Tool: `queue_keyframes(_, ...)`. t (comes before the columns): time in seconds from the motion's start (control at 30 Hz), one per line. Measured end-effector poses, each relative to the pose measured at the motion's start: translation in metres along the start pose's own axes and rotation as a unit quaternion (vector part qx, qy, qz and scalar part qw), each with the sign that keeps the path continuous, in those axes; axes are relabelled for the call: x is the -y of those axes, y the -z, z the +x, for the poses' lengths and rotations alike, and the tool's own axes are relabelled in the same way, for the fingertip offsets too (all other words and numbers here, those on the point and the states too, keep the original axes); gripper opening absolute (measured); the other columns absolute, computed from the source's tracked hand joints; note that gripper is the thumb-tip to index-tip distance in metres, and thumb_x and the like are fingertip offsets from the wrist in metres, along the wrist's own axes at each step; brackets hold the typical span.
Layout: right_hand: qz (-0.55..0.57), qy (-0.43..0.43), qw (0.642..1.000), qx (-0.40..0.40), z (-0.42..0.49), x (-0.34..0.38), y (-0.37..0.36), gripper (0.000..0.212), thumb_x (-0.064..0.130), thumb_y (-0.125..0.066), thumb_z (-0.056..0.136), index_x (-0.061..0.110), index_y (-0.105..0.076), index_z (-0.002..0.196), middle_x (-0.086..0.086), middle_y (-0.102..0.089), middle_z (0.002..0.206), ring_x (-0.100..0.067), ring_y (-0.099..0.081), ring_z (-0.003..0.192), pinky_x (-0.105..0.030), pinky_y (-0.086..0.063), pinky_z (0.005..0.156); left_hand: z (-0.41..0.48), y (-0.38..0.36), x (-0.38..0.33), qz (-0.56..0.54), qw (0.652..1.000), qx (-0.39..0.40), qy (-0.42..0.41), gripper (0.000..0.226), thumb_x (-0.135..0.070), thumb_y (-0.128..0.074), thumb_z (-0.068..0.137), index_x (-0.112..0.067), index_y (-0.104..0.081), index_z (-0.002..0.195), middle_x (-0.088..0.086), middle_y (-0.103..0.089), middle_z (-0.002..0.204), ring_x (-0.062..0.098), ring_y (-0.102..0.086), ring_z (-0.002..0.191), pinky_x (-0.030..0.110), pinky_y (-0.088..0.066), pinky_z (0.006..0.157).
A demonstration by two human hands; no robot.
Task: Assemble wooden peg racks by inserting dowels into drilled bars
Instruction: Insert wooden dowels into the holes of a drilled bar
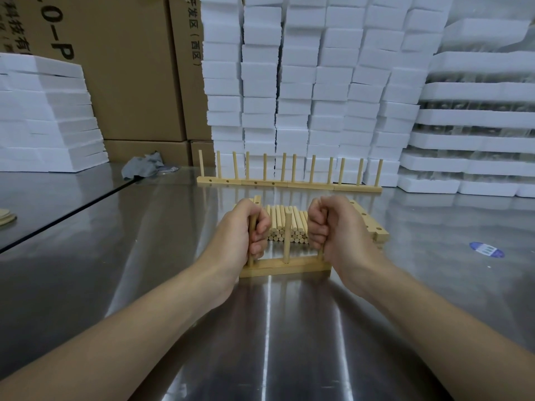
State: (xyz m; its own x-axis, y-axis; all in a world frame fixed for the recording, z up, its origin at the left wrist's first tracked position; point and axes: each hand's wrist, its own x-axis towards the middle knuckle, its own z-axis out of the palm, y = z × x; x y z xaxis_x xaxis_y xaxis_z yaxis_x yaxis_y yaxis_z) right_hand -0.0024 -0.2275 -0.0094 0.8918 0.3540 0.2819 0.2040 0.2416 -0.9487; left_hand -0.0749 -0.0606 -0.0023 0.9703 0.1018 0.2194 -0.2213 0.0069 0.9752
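The pale wooden bar [285,269] is lying flat on the steel table [162,256], holding three upright pegs. The left hand [249,227] is gripping the left dowel [252,227]. The right hand [337,227] is gripping the right dowel [320,253]. The middle dowel [287,235] is standing free.

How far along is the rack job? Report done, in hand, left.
Done: a row of pegged racks at the back. In hand: the near bar has its middle dowel in; left hand grips its left dowel, right hand its right dowel. Left: piled loose dowels and drilled bars.
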Motion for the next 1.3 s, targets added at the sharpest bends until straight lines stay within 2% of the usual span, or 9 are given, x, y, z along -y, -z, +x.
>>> queue_keyframes(0.2,-0.047,-0.008,0.998,-0.036,0.0,-0.004,-0.001,0.068,0.071,-0.039,0.104,0.03,-0.037,0.049,0.009,-0.029,0.053,-0.013,-0.025,0.049,-0.026,-0.027,0.049,0.0,-0.001,-0.001,-0.006,1.0,-0.006,0.015,0.04,-0.024,-0.033,0.102,-0.018,-0.041,0.063,0.0,-0.029,0.062,0.016,-0.029,0.054,0.036,-0.028,0.061)
queue_keyframes(0.37,-0.094,-0.001,0.994,-0.047,0.0,-0.006,-0.004,0.065,0.057,-0.04,0.109,0.029,-0.035,0.051,0.007,-0.027,0.053,-0.015,-0.024,0.048,-0.027,-0.027,0.049,-0.002,-0.002,-0.003,-0.002,1.0,-0.006,0.013,0.029,-0.036,-0.042,0.085,-0.018,-0.041,0.062,-0.001,-0.03,0.061,0.016,-0.029,0.054,0.035,-0.03,0.061)
queue_keyframes(0.5,-0.081,-0.001,0.996,-0.036,0.001,-0.005,-0.003,0.064,0.047,-0.036,0.112,0.029,-0.037,0.05,0.005,-0.027,0.052,-0.015,-0.023,0.047,-0.029,-0.025,0.048,-0.002,-0.002,-0.001,0.002,1.0,-0.012,0.016,0.037,-0.029,-0.037,0.097,-0.019,-0.041,0.062,-0.001,-0.03,0.062,0.016,-0.029,0.054,0.036,-0.029,0.062)
queue_keyframes(0.6,-0.076,-0.001,0.997,-0.033,0.002,-0.006,-0.002,0.064,0.049,-0.037,0.111,0.03,-0.038,0.05,0.006,-0.027,0.052,-0.015,-0.023,0.047,-0.028,-0.025,0.047,-0.004,-0.002,-0.002,0.01,1.0,-0.014,0.013,0.033,-0.034,-0.04,0.091,-0.019,-0.042,0.061,-0.001,-0.031,0.062,0.016,-0.031,0.055,0.036,-0.03,0.062)
queue_keyframes(0.67,-0.069,-0.001,0.997,-0.035,0.002,-0.008,-0.001,0.063,0.052,-0.038,0.11,0.03,-0.037,0.05,0.006,-0.027,0.052,-0.015,-0.023,0.047,-0.028,-0.025,0.047,-0.003,-0.001,-0.002,0.014,1.0,-0.013,0.014,0.038,-0.031,-0.038,0.097,-0.019,-0.044,0.061,0.0,-0.031,0.062,0.016,-0.031,0.055,0.036,-0.031,0.063)
queue_keyframes(0.9,-0.069,-0.011,0.997,-0.026,0.002,-0.008,0.003,0.063,0.064,-0.043,0.103,0.029,-0.037,0.051,0.007,-0.028,0.054,-0.016,-0.024,0.05,-0.037,-0.022,0.056,-0.002,0.001,-0.002,0.021,1.0,-0.021,0.007,0.04,-0.022,-0.036,0.099,-0.018,-0.054,0.063,-0.001,-0.034,0.061,0.016,-0.034,0.052,0.034,-0.035,0.06)
queue_keyframes(1.07,-0.049,-0.029,0.998,-0.026,0.0,-0.005,-0.001,0.065,0.055,-0.042,0.11,0.028,-0.045,0.051,0.006,-0.031,0.052,-0.014,-0.028,0.049,-0.034,-0.025,0.056,-0.001,0.001,-0.001,-0.003,0.999,-0.037,0.019,0.034,-0.033,-0.052,0.104,-0.018,-0.057,0.073,-0.004,-0.03,0.06,0.013,-0.029,0.05,0.034,-0.029,0.059)
queue_keyframes(1.2,-0.037,-0.048,0.998,-0.035,-0.002,-0.004,-0.007,0.061,0.053,-0.047,0.109,0.027,-0.053,0.054,0.006,-0.035,0.051,-0.013,-0.031,0.047,-0.034,-0.027,0.056,-0.002,-0.001,0.001,0.043,0.997,-0.07,0.012,0.045,-0.061,-0.07,0.096,-0.02,-0.055,0.087,-0.008,-0.028,0.058,0.012,-0.026,0.05,0.033,-0.024,0.055)
queue_keyframes(1.3,-0.037,-0.054,0.997,-0.032,-0.002,-0.004,-0.009,0.056,0.053,-0.047,0.108,0.024,-0.059,0.061,0.007,-0.037,0.051,-0.013,-0.033,0.046,-0.033,-0.026,0.055,-0.001,-0.001,0.003,0.073,0.993,-0.094,0.011,0.039,-0.053,-0.078,0.092,-0.021,-0.056,0.09,-0.008,-0.032,0.056,0.012,-0.029,0.049,0.033,-0.027,0.054)
